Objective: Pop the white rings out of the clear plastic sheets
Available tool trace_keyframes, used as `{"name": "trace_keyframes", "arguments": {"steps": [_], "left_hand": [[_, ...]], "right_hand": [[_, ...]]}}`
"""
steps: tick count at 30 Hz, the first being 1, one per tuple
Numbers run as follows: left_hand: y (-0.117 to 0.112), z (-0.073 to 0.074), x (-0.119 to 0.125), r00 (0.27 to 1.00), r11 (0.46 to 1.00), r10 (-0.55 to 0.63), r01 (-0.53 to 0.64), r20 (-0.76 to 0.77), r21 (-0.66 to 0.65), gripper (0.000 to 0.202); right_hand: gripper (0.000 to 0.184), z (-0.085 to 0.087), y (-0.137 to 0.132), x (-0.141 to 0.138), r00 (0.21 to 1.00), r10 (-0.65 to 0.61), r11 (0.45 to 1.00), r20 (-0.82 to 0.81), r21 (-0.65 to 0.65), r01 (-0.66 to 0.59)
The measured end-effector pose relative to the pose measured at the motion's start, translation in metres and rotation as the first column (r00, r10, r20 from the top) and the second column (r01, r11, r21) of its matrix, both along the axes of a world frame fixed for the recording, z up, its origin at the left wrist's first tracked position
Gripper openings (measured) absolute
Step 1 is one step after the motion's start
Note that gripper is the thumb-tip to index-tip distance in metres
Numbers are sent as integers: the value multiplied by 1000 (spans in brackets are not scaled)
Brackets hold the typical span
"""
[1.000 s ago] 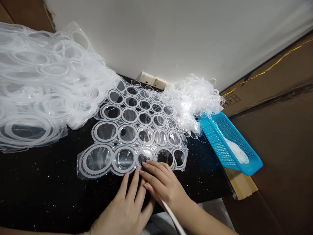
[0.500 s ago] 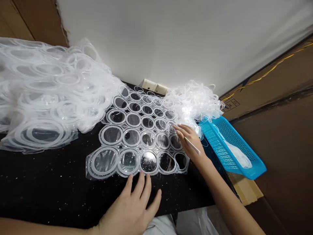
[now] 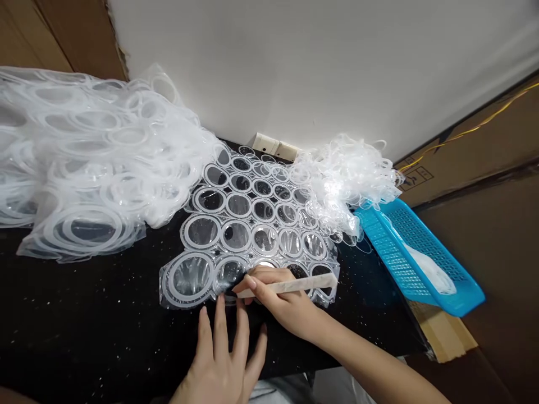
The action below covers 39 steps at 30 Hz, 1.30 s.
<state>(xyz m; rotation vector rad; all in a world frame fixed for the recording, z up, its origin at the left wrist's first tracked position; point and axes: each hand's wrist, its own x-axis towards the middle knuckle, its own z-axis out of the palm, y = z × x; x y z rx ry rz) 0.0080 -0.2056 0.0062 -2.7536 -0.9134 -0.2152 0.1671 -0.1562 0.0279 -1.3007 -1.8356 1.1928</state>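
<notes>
On the black table lies a clear plastic sheet (image 3: 236, 257) with rows of white-rimmed rings cut into it. My right hand (image 3: 280, 297) is closed around a flat whitish stick (image 3: 301, 284), holding it like a pen. The stick's tip end is over the nearest row of rings, mostly hidden by the fingers. My left hand (image 3: 223, 350) lies with fingers spread at the sheet's near edge. Its fingertips touch or nearly touch that edge, just left of the right hand, and it grips nothing.
A large heap of ring-cut sheets (image 3: 96, 146) covers the left side. Loose thin clear rings (image 3: 347, 177) are piled at the back right. Beside them sits a blue plastic basket (image 3: 389, 264) holding white rings (image 3: 433, 272). A wall socket (image 3: 273, 147) and cardboard (image 3: 497, 213) border the table.
My right hand has moved with the stick from the sheet's right side to the front row, beside my left hand. My left hand has shifted slightly left. The view has turned a little.
</notes>
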Motion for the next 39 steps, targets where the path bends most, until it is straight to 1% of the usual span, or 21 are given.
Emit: {"name": "trace_keyframes", "arguments": {"steps": [7, 10, 18, 21, 23, 24, 25, 27, 29, 31, 33, 35, 38, 39], "left_hand": [[-4, -6, -1, 1000, 1000, 11, -11, 7, -1, 39], [-5, -6, -1, 1000, 1000, 14, -14, 16, 8, 38], [-2, -3, 1, 1000, 999, -7, 6, 2, 36, 37], [-3, -4, 2, 1000, 999, -8, 8, -3, 49, 38], [-3, -4, 3, 1000, 998, -17, 17, -8, 52, 36], [-3, -3, 4, 1000, 998, -24, 25, -13, 51, 34], [-3, -2, 5, 999, 998, -33, 34, -20, 48, 32], [-2, 1, 7, 998, 998, -56, 58, -41, 30, 27], [-1, 3, 7, 995, 997, -82, 82, -59, 2, 24], [0, 4, 7, 995, 996, -92, 92, -50, -9, 24], [1, 3, 6, 996, 996, -90, 90, -13, 19, 27], [2, 1, 6, 997, 995, -80, 78, 25, 68, 30], [2, -1, 6, 998, 994, -53, 49, 38, 98, 31], [3, 0, 7, 999, 996, -41, 38, 33, 78, 33]], "right_hand": [[34, -6, 0, 0, 999, 18, 996, 34, 82, -21], [35, -6, 0, 0, 999, 27, 996, 46, 88, -31], [35, -5, 1, -1, 998, 39, 994, 45, 95, -43], [36, -4, 0, -1, 995, 51, 985, 83, 160, -63], [36, -4, -3, -2, 980, 77, 964, 186, 235, -120], [35, -4, -6, -2, 964, 87, 944, 251, 287, -161], [34, -4, -9, -3, 944, 95, 915, 316, 345, -208], [30, -6, -14, -6, 902, 95, 839, 421, 455, -300], [28, -9, -17, -9, 869, 74, 769, 490, 527, -363], [28, -13, -15, -11, 839, 41, 719, 543, 566, -402], [29, -15, -5, -6, 823, -23, 681, 567, 612, -402], [30, -15, 9, 7, 820, -103, 676, 562, 644, -357], [32, -9, 34, 39, 812, -256, 722, 524, 662, -200], [33, -6, 41, 51, 783, -329, 746, 529, 654, -128]]}}
